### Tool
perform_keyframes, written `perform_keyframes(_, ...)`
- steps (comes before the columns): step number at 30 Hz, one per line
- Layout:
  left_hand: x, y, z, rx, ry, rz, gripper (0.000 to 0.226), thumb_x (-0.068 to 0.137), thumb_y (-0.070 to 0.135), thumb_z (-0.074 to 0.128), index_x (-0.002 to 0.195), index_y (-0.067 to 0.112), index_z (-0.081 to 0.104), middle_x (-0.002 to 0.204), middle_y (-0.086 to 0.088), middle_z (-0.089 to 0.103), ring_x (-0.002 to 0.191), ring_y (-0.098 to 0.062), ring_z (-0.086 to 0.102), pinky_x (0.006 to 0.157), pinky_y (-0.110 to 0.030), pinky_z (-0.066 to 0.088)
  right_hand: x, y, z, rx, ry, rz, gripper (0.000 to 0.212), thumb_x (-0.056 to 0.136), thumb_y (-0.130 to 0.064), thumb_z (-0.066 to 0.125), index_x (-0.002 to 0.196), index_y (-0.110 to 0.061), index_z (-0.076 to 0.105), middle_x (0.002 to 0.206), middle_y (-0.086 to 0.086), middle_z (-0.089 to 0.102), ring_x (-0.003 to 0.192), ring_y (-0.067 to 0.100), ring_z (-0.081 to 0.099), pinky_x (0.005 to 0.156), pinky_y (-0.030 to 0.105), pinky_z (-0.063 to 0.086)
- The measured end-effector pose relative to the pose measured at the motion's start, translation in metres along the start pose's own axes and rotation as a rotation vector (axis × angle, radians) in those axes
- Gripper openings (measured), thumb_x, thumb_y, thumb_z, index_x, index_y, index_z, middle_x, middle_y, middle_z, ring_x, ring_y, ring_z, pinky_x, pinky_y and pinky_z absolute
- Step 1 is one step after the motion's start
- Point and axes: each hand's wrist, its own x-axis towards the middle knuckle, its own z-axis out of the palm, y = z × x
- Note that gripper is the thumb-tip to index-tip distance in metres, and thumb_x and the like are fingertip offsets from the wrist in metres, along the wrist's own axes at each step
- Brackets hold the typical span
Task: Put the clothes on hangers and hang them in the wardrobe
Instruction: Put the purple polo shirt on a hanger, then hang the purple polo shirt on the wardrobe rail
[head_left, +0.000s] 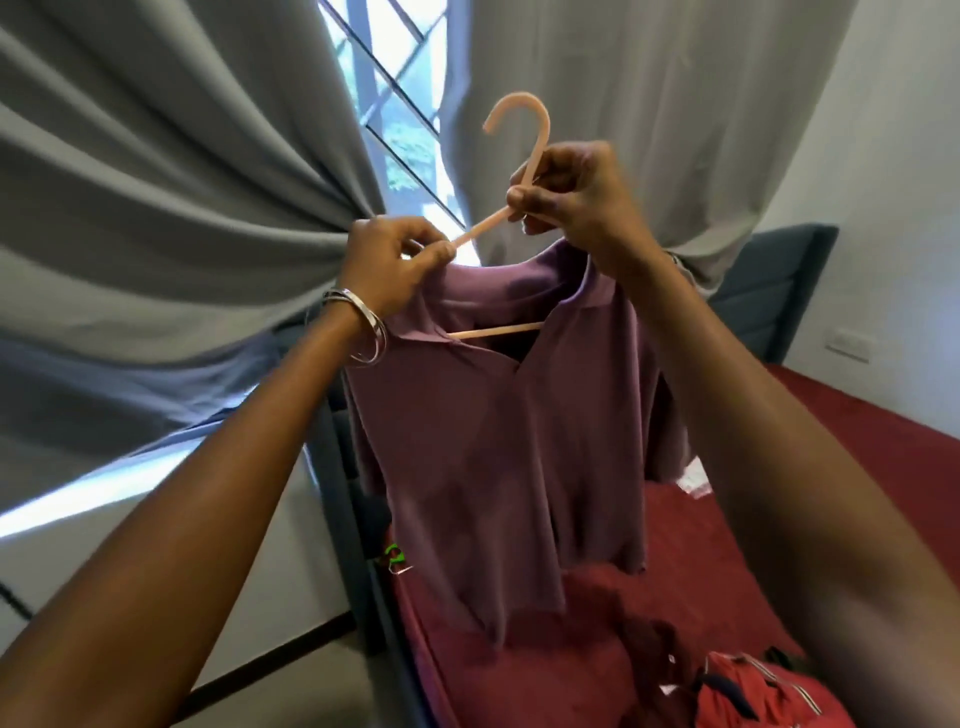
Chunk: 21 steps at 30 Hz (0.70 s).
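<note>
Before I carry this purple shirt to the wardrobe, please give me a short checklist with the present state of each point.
1. Right hand grips the hanger at its neck: ok.
2. Hanger's right arm is inside the purple shirt: ok.
3. Hanger's left arm is inside the shirt: not ok, it is bare; the left hand pinches the collar there.
4. Hook is free: ok.
5. Shirt hem hangs clear of the red bed: cannot tell.

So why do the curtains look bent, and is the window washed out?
Head view: the wide lens bows the grey curtains at the edges; daylight blows out the barred window; the purple polo shirt is slightly soft.
</note>
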Motion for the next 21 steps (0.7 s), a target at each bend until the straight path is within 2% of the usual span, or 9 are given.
perform_keyframes(2, 0.002, 0.004, -0.034, 0.077, 0.111, 0.057, 0.018, 0.082, 0.025, 0.067, 0.081, 0.008, 0.074, 0.076, -0.006, 0.068, 0.067, -0.008, 0.057, 0.059, -0.014, 0.034, 0.021, -0.028, 0.015, -0.004, -0.023, -0.048, 0.011, 0.079, -0.021, 0.074, 0.082, -0.012, 0.069, 0.077, 0.015, 0.072, 0.073, 0.035, 0.071, 0.066, 0.045, 0.059)
perform_keyframes(5, 0.006, -0.001, -0.093, 0.162, 0.296, 0.063, 0.020, 0.083, 0.025, 0.065, 0.081, 0.007, 0.073, 0.076, -0.008, 0.068, 0.069, -0.015, 0.057, 0.062, -0.020, 0.034, 0.053, -0.059, 0.043, -0.174, -0.085, -0.169, 0.029, 0.076, -0.042, 0.073, 0.089, -0.017, 0.070, 0.081, 0.006, 0.072, 0.068, 0.016, 0.066, 0.065, 0.032, 0.053)
perform_keyframes(7, 0.006, -0.012, -0.138, 0.205, 0.389, 0.034, 0.021, 0.083, 0.027, 0.064, 0.083, 0.008, 0.073, 0.076, -0.009, 0.068, 0.066, -0.009, 0.054, 0.061, -0.015, 0.035, 0.066, -0.070, 0.066, -0.407, -0.125, -0.242, 0.034, 0.081, -0.045, 0.069, 0.098, -0.015, 0.071, 0.086, 0.001, 0.067, 0.075, 0.012, 0.058, 0.067, 0.026, 0.045)
perform_keyframes(9, 0.002, -0.025, -0.186, 0.254, 0.452, 0.003, 0.022, 0.083, 0.028, 0.063, 0.084, 0.008, 0.074, 0.075, -0.007, 0.067, 0.065, -0.003, 0.049, 0.059, -0.010, 0.032, 0.070, -0.077, 0.096, -0.502, -0.155, -0.328, 0.034, 0.088, -0.043, 0.059, 0.101, -0.014, 0.070, 0.088, 0.004, 0.066, 0.081, 0.016, 0.056, 0.073, 0.032, 0.043)
perform_keyframes(11, -0.007, -0.038, -0.232, 0.331, 0.485, -0.023, 0.022, 0.085, 0.028, 0.063, 0.085, 0.008, 0.074, 0.073, -0.007, 0.066, 0.065, -0.007, 0.050, 0.060, -0.016, 0.033, 0.074, -0.084, 0.132, -0.425, -0.136, -0.408, 0.032, 0.090, -0.040, 0.052, 0.099, -0.014, 0.069, 0.086, 0.003, 0.066, 0.080, 0.015, 0.057, 0.072, 0.030, 0.041)
perform_keyframes(15, -0.040, -0.064, -0.326, 0.499, 0.533, -0.072, 0.024, 0.085, 0.032, 0.062, 0.086, 0.011, 0.073, 0.076, -0.006, 0.068, 0.067, -0.017, 0.056, 0.064, -0.031, 0.045, 0.087, -0.119, 0.230, -0.042, -0.123, -0.468, 0.015, 0.096, -0.020, 0.057, 0.101, -0.013, 0.069, 0.072, -0.021, 0.064, 0.066, -0.010, 0.054, 0.066, 0.012, 0.038)
perform_keyframes(17, -0.058, -0.075, -0.377, 0.588, 0.564, -0.104, 0.025, 0.085, 0.032, 0.062, 0.086, 0.011, 0.073, 0.078, -0.008, 0.069, 0.071, -0.022, 0.060, 0.067, -0.038, 0.049, 0.090, -0.148, 0.280, 0.219, -0.234, -0.397, 0.024, 0.100, -0.020, 0.050, 0.116, -0.008, 0.063, 0.084, -0.019, 0.064, 0.070, -0.012, 0.055, 0.069, 0.009, 0.041)
perform_keyframes(18, -0.067, -0.079, -0.401, 0.635, 0.584, -0.120, 0.025, 0.085, 0.033, 0.062, 0.086, 0.010, 0.073, 0.079, -0.008, 0.069, 0.072, -0.024, 0.061, 0.068, -0.041, 0.051, 0.094, -0.162, 0.301, 0.298, -0.292, -0.383, 0.029, 0.102, -0.021, 0.046, 0.122, -0.006, 0.060, 0.093, -0.012, 0.064, 0.074, -0.013, 0.056, 0.073, 0.009, 0.042)
perform_keyframes(21, -0.093, -0.085, -0.477, 0.756, 0.652, -0.155, 0.022, 0.088, 0.028, 0.063, 0.091, 0.009, 0.074, 0.085, -0.007, 0.069, 0.076, -0.023, 0.062, 0.071, -0.043, 0.053, 0.102, -0.205, 0.369, 0.262, -0.393, -0.523, 0.033, 0.100, -0.025, 0.046, 0.124, -0.009, 0.062, 0.096, -0.017, 0.066, 0.083, -0.011, 0.056, 0.079, 0.014, 0.044)
